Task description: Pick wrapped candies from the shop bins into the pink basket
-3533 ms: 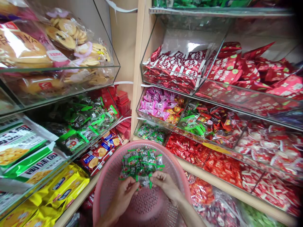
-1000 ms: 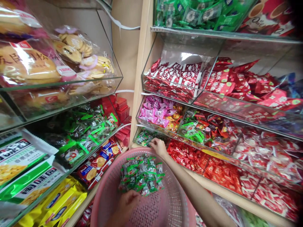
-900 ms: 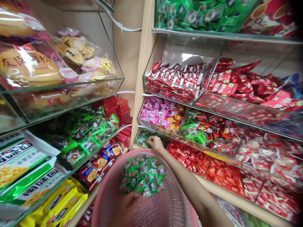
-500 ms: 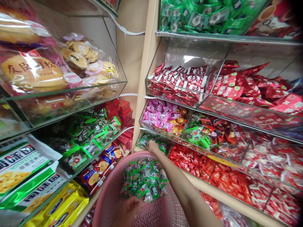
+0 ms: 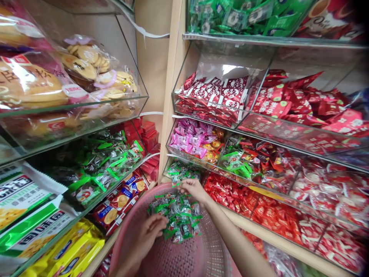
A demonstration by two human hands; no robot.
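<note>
My right hand [image 5: 192, 189] pinches a small green-and-clear candy packet [image 5: 175, 178] at the front edge of a low bin. That bin holds more of the same green packets [image 5: 187, 171]. Below my hands stands a pink perforated plastic basket [image 5: 127, 227] with a pile of these green packets [image 5: 179, 215] inside. My left hand [image 5: 152, 231] is over the basket at the left side of the pile, fingers loosely bent and slightly apart. Nothing shows in its grip, though the palm is hidden.
Clear bins on the right hold pink candies [image 5: 187, 140], red candies [image 5: 223, 190] and dark red packets [image 5: 213, 94]. To the left are bagged biscuits [image 5: 83, 57], green-wrapped packets [image 5: 112, 161] and yellow packs [image 5: 75, 250]. A wooden post [image 5: 170, 73] separates the shelves.
My right hand has drawn back from the low bin toward the basket with a packet in its fingers. My left hand has risen slightly and moved left, its fingers loosening.
</note>
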